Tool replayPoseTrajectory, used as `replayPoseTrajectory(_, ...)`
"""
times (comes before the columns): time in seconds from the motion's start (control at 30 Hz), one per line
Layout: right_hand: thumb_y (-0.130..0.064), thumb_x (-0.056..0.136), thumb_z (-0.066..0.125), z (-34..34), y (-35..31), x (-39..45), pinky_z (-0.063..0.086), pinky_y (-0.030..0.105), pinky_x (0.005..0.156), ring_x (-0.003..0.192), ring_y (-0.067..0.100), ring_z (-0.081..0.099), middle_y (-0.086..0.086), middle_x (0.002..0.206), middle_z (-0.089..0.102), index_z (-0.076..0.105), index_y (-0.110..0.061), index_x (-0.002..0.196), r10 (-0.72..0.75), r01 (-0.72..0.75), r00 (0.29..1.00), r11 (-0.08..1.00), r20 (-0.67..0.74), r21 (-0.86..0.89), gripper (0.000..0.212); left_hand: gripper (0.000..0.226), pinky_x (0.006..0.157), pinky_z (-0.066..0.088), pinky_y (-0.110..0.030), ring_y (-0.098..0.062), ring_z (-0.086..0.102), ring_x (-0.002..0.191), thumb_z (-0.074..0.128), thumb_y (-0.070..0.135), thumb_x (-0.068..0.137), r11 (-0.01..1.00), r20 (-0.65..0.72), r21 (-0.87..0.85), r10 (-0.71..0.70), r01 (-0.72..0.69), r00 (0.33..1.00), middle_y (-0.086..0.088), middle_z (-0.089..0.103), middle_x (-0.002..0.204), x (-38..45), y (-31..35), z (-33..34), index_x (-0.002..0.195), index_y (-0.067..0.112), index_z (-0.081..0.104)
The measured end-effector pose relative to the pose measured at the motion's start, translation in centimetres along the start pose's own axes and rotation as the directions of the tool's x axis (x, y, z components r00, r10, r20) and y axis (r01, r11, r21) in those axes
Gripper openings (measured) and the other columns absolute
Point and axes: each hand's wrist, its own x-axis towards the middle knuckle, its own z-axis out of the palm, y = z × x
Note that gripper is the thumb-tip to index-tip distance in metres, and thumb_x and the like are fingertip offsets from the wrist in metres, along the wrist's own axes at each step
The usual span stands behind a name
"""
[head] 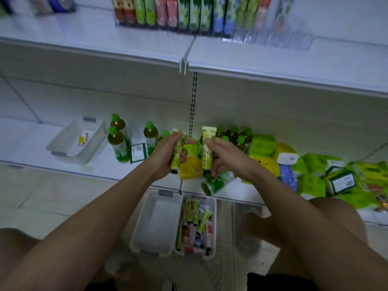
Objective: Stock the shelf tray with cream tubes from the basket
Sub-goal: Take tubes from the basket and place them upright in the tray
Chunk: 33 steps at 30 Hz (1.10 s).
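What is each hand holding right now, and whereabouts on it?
Left hand grips a yellow-green cream tube round its middle. Right hand holds a second tube round its middle; both caps point down.

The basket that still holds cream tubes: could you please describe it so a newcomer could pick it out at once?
Start at the floor in front of the bottom shelf, between the person's forearms, where two white plastic baskets stand side by side. The full basket is the right-hand one, narrower, packed with green, pink and white tubes lying lengthwise. Its neighbour, the empty basket, shows only its perforated bottom.
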Motion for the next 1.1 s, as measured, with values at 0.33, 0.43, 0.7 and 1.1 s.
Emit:
replayPoseTrajectory(0.33,-0.041,0.096,0.056,-2.9,-12.8,-3.9,0.048,0.026,0.048,0.051,0.019,0.06,0.008,0.064,0.059,0.061,-0.01,0.091,-0.344,0.326,0.937,0.92,-0.052,-0.219,0.032,0.018,0.065,0.052,-0.017,-0.006,0.066,0.072,0.053,0.016,0.094,0.892,0.353,0.14,0.361,-0.43,0.863,0.003,0.071,0.079,-4.8,13.0,5.2,0.096,0.01,0.07)
replayPoseTrajectory(0.43,-0.033,0.095,0.06,-4.7,-16.9,-4.9,0.051,0.035,0.053,0.057,0.027,0.063,0.004,0.066,0.063,0.053,-0.003,0.115,-0.41,0.384,0.908,0.895,-0.08,-0.227,0.037,0.026,0.077,0.052,-0.019,-0.008,0.067,0.089,0.063,0.03,0.084,0.784,0.352,0.298,0.44,-0.544,0.827,0.003,0.073,0.097,-5.1,17.7,7.2,0.102,0.013,0.071)
replayPoseTrajectory(0.7,-0.006,0.087,0.07,-9.3,-24.7,-6.6,0.061,0.037,0.067,0.072,0.033,0.07,0.022,0.092,0.068,0.055,0.007,0.105,-0.491,0.383,0.86,0.801,-0.139,-0.461,0.027,0.012,0.066,0.054,-0.023,-0.013,0.065,0.075,0.07,0.02,0.084,0.598,0.356,0.499,0.518,-0.627,0.778,-0.003,0.071,0.083,-3.8,26.2,11.0,0.093,0.012,0.072)
replayPoseTrajectory(1.1,-0.009,0.09,0.067,-18.5,-30.1,-1.3,0.061,0.034,0.071,0.068,0.023,0.071,0.019,0.086,0.073,0.072,-0.003,0.093,-0.556,0.219,0.78,0.674,-0.288,-0.706,0.009,0.005,0.066,0.055,-0.016,-0.007,0.068,0.071,0.076,0.014,0.081,0.337,0.347,0.724,0.577,-0.602,0.74,0.002,0.072,0.077,4.5,33.1,19.4,0.082,0.015,0.071)
